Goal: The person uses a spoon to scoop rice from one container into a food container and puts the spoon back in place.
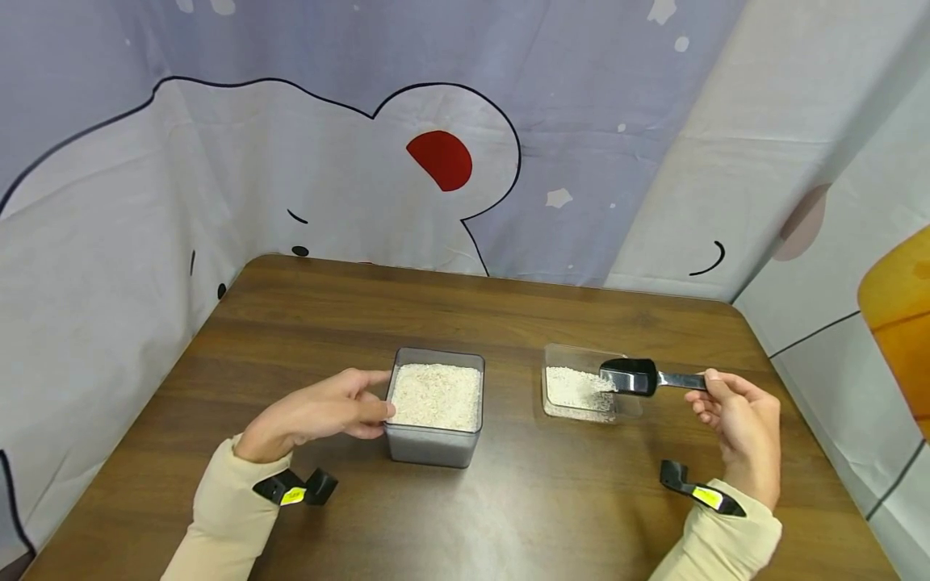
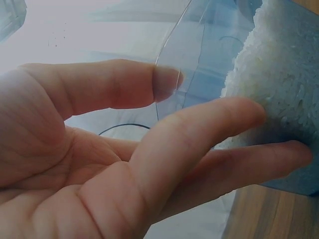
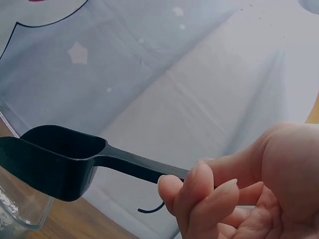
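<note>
A translucent grey square container, filled nearly to the brim with rice, stands left of the middle of the table. My left hand rests against its left wall; the left wrist view shows the fingers fairly straight along the wall. My right hand pinches the handle of a black scoop between thumb and fingers. The scoop's mouth points left, over a clear shallow rectangular container. White rice lies in this container's left part, with pale grains near the scoop's lip.
The wooden table has rounded back corners. A printed curtain hangs behind it and along both sides. Each sleeved wrist wears a black camera mount, the left mount and the right mount.
</note>
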Available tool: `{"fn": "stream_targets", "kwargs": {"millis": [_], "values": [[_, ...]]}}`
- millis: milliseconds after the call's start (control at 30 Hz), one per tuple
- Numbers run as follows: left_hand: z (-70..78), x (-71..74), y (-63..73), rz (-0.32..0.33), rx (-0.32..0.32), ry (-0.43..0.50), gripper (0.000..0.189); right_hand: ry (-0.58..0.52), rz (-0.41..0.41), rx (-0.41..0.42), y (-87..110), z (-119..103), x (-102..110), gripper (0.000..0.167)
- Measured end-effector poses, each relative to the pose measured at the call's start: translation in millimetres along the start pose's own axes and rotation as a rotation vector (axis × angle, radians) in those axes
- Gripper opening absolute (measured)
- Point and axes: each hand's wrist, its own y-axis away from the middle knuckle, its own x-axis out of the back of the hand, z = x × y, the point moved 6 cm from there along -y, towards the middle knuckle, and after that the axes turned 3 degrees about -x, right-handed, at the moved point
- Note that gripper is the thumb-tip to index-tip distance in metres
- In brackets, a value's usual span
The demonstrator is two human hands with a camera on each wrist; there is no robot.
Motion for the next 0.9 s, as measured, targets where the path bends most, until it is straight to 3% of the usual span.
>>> {"fn": "stream_targets", "kwargs": {"millis": [900], "values": [[-1.4,1.5,-0.3,0.003,0.004,-0.011,0.069,0.03,-0.026,0.021,1.2,-2.1,-4.7,0.011]]}}
